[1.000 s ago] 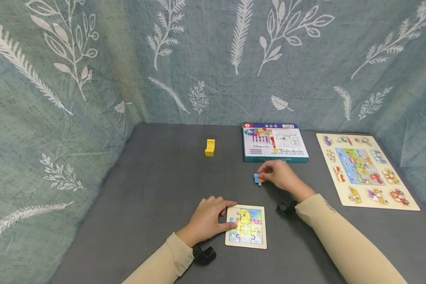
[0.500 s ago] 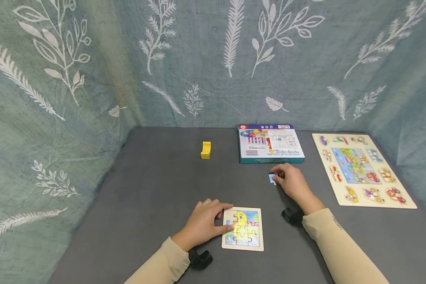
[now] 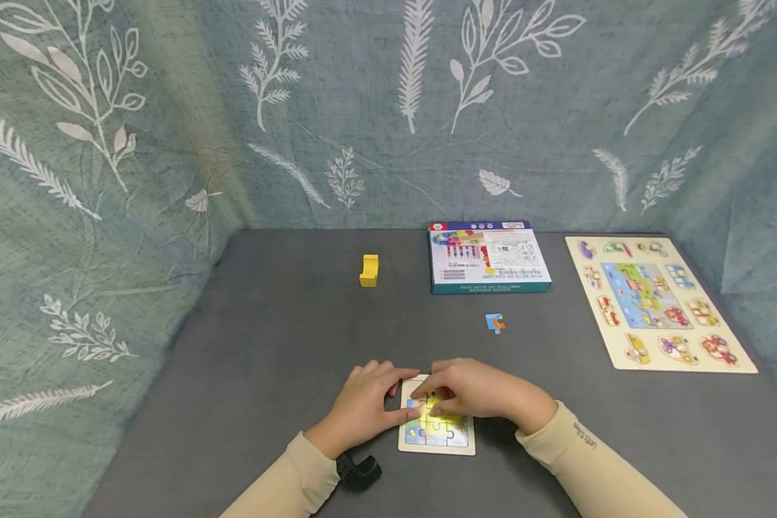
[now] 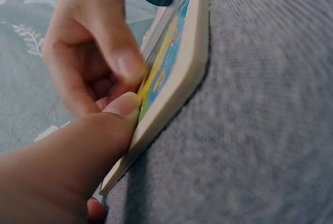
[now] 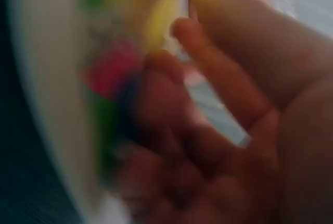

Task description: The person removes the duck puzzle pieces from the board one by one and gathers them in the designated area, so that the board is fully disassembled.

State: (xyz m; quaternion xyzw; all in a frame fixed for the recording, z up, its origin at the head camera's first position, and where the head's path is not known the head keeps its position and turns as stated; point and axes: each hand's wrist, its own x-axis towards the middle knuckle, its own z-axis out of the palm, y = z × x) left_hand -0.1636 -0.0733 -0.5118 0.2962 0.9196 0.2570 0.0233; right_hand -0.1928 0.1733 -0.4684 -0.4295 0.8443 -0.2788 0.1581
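A small square jigsaw puzzle in a pale wooden tray (image 3: 437,451) lies in front of me, with a yellow picture on its interlocking pieces. My left hand (image 3: 366,401) rests at its left side, the thumb pressing on the face and the index finger along the top left corner. Over the upper part of the puzzle is my right hand (image 3: 478,388), its index fingertip and thumb tip spread apart on the pieces. The right wrist view is blurred there. A loose blue and orange jigsaw piece (image 3: 495,322) lies on the table beyond the right hand.
A flat cardboard box (image 3: 490,257) printed with text stands at the back. To the right lies a larger wooden puzzle board (image 3: 660,302) with vehicle pictures. A yellow block (image 3: 369,270) sits at the back, left of the box. Patterned cloth hangs behind the table.
My right hand shifted the blue jigsaw piece to the right, let it go on the table and came back over the puzzle. The left hand has stayed on the tray.
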